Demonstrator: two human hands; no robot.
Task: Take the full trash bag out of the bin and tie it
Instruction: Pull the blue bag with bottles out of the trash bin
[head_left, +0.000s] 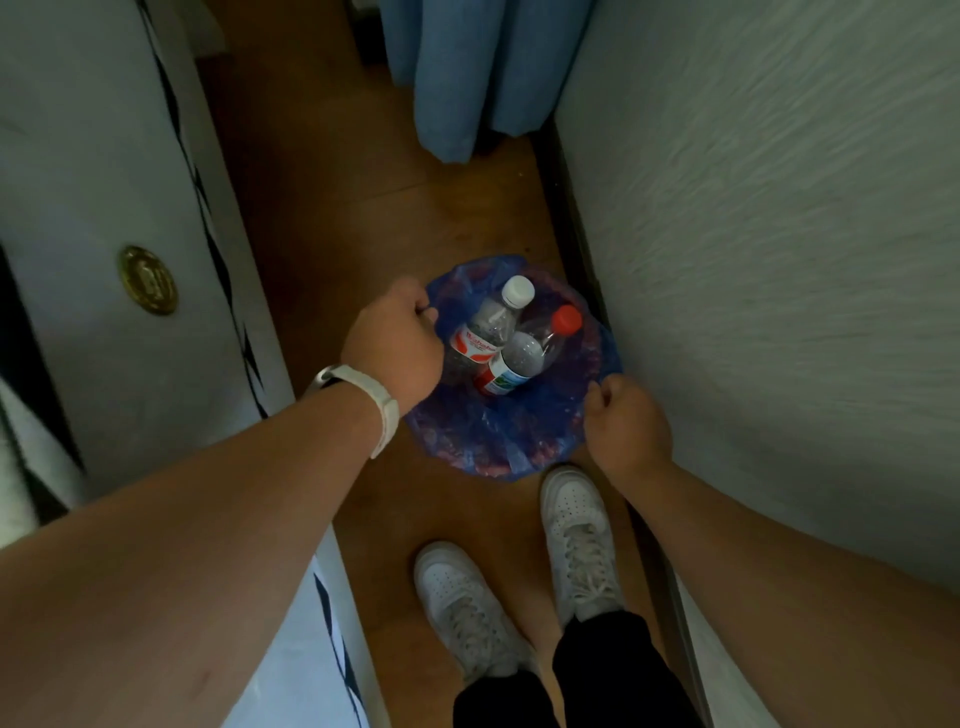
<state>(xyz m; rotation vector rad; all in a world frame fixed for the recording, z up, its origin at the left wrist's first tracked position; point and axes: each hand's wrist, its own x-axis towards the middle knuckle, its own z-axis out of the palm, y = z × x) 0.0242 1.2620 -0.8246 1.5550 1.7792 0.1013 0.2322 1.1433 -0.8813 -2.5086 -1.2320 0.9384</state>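
Note:
A blue trash bag (498, 431) lines a round bin on the wooden floor, its edge folded over the rim so the bin itself is hidden. Inside lie two plastic bottles: one with a white cap (493, 322), one with a red cap (530, 353). My left hand (395, 343), with a white wristband, is closed on the bag's edge at the left rim. My right hand (626, 421) pinches the bag's edge at the right rim.
The bin stands in a narrow passage between a white cabinet (130, 260) with a brass knob on the left and a white bed or wall (779, 260) on the right. Blue curtains (467, 78) hang beyond. My white shoes (576, 535) stand just behind the bin.

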